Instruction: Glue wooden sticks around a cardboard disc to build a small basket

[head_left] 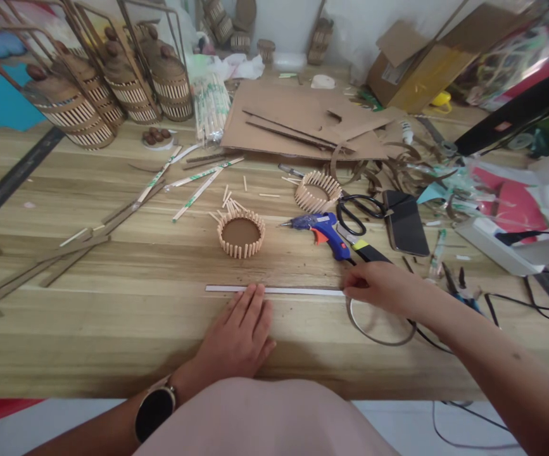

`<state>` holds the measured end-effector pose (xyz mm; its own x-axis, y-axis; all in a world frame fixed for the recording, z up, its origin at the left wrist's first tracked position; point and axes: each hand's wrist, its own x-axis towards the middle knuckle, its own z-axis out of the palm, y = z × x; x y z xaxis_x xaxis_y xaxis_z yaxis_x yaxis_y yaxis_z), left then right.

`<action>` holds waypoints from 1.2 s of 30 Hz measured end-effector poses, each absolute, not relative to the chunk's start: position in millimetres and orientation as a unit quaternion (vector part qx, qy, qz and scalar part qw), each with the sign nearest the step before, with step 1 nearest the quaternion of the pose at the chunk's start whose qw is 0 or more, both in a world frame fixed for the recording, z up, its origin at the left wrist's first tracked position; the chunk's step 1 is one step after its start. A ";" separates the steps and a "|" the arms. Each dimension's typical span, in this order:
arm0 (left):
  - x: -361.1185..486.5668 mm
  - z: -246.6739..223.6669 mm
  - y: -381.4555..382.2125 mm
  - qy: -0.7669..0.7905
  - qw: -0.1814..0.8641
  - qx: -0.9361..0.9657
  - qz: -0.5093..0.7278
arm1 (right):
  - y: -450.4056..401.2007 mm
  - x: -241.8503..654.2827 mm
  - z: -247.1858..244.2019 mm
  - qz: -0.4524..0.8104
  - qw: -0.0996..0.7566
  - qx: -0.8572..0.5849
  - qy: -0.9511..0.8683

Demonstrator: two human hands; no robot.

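A narrow strip (302, 291), white on its upper face with a brown edge, stretches straight across the table in front of me. My left hand (243, 326) lies on the strip with its fingers out flat, pressing it to the wood. At the other end my right hand (373, 288) pinches the strip between thumb and fingers. Below that hand the rest of the strip curls in a loose loop. Just beyond the strip stands a small round basket (240, 233) with a brown base and a ring of short wooden sticks. A blue glue gun (321, 231) lies near my right hand.
A second stick ring (316, 192), black-handled scissors (357, 212), a phone (406, 221) and pliers (461, 285) lie to the right. Brown strips (75, 250) spread leftward. Finished lantern-like baskets (77, 111) stand at the back left, and a cardboard sheet (297, 98) lies behind.
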<state>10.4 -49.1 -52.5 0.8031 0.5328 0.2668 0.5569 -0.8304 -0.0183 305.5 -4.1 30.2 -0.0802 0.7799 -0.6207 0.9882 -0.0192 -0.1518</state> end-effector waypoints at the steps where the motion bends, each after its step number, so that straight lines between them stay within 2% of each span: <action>1: 10.5 -52.5 -49.3 -0.288 0.048 -0.948 -0.126 | -4.1 305.9 30.0 -0.282 0.180 0.653 0.679; 6: 11.4 -51.8 -49.6 -0.293 0.043 -0.946 -0.136 | -4.2 306.6 31.1 -0.255 0.193 0.666 0.674; 22: 13.1 -49.0 -49.3 -0.294 0.070 -0.943 -0.140 | -0.2 312.4 26.7 -0.282 0.209 0.648 0.676; 36: 10.7 -50.9 -50.1 -0.296 0.043 -0.947 -0.119 | -2.1 299.8 32.4 -0.241 0.228 0.666 0.668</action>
<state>10.7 -50.1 -50.9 0.7966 0.5503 0.2501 0.5706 -0.8211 -0.0108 299.8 -2.1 32.4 -0.0092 0.7797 -0.6261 0.9998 -0.0028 -0.0181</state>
